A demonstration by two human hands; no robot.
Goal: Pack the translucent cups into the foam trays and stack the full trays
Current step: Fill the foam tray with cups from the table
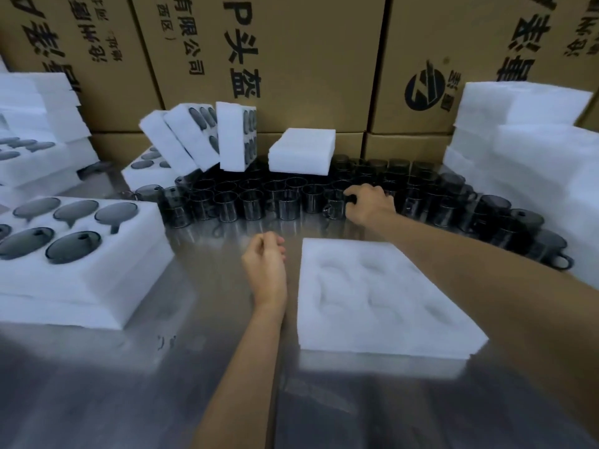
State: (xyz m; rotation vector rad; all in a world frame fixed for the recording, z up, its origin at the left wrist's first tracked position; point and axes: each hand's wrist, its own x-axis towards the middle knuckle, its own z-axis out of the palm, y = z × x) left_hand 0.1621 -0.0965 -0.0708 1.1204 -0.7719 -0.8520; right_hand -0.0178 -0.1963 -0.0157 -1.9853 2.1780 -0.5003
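Observation:
An empty white foam tray [382,299] with several cup pockets lies on the steel table in front of me. Behind it stands a long row of dark translucent cups [252,199] with handles. My right hand [369,202] reaches into that row, its fingers curled round a cup [335,204]. My left hand [264,257] hovers over the table left of the empty tray, fingers loosely curled, holding nothing. A filled foam tray [107,254] with cups set in its pockets sits at the left on another tray.
Filled trays [201,137] lean against cardboard boxes [291,59] at the back. A blank foam block [303,150] rests on top of the cups. Foam stacks rise at the far left [35,124] and the right [525,140]. The steel table [210,367] reflects light.

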